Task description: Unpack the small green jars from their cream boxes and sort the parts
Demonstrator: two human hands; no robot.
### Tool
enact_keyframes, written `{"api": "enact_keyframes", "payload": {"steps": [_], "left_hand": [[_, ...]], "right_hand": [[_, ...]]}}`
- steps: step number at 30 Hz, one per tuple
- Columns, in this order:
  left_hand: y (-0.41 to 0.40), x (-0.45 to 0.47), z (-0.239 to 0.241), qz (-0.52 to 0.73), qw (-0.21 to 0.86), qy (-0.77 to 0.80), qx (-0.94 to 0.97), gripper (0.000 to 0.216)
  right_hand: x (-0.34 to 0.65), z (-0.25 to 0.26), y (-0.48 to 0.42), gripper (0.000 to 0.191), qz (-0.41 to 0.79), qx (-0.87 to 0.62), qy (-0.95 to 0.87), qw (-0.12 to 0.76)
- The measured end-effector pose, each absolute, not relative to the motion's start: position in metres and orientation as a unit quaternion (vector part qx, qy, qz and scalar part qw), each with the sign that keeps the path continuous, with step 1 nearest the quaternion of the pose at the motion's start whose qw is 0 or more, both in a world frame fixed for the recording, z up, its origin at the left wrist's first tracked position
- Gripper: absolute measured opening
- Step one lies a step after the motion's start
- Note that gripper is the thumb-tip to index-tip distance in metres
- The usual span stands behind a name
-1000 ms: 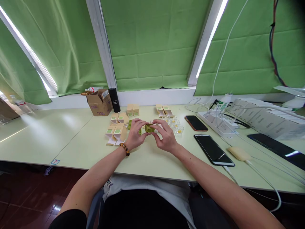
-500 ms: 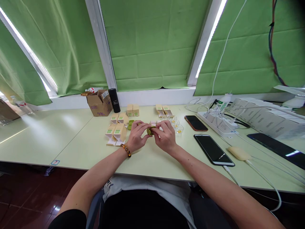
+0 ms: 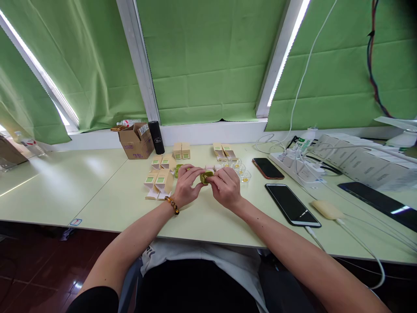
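Note:
A small olive-green case (image 3: 206,177) is held between my two hands above the middle of the table. My left hand (image 3: 188,184), with a beaded bracelet (image 3: 172,205) at its wrist, pinches the case's left side. My right hand (image 3: 225,184) has its fingers closed at the right side of the case. What lies inside the case is too small to make out. Another green piece (image 3: 177,170) sits just beyond my left fingers, partly hidden. Clear plastic cups with yellow centres (image 3: 244,176) stand behind my right hand. Open cream-coloured boxes (image 3: 164,181) stand left of my left hand.
More small cream boxes (image 3: 181,151) and an open pair (image 3: 224,152) stand farther back. A cardboard box (image 3: 136,141) and a black cylinder (image 3: 156,137) are at the rear left. Phones (image 3: 292,204), a power strip (image 3: 296,167), cables and white boxes (image 3: 365,158) occupy the right.
The green case has turned between my fingers, so more of its inner face shows. My right fingers have curled in more around its edge. The arms have hardly moved.

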State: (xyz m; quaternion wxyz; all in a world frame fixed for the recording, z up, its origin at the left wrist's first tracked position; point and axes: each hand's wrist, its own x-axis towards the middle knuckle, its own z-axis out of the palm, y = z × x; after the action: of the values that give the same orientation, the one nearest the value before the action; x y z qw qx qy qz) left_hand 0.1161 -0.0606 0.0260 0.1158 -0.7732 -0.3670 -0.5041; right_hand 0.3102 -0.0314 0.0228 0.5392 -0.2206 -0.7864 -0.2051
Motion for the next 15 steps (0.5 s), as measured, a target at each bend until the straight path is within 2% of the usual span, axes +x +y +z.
{"api": "enact_keyframes", "payload": {"steps": [15], "left_hand": [[-0.0527, 0.1075, 0.0259, -0.536, 0.108, -0.388, -0.742, 0.030]], "right_hand": [[0.3110, 0.0161, -0.0329, 0.022, -0.177, -0.202, -0.796, 0.542]]}}
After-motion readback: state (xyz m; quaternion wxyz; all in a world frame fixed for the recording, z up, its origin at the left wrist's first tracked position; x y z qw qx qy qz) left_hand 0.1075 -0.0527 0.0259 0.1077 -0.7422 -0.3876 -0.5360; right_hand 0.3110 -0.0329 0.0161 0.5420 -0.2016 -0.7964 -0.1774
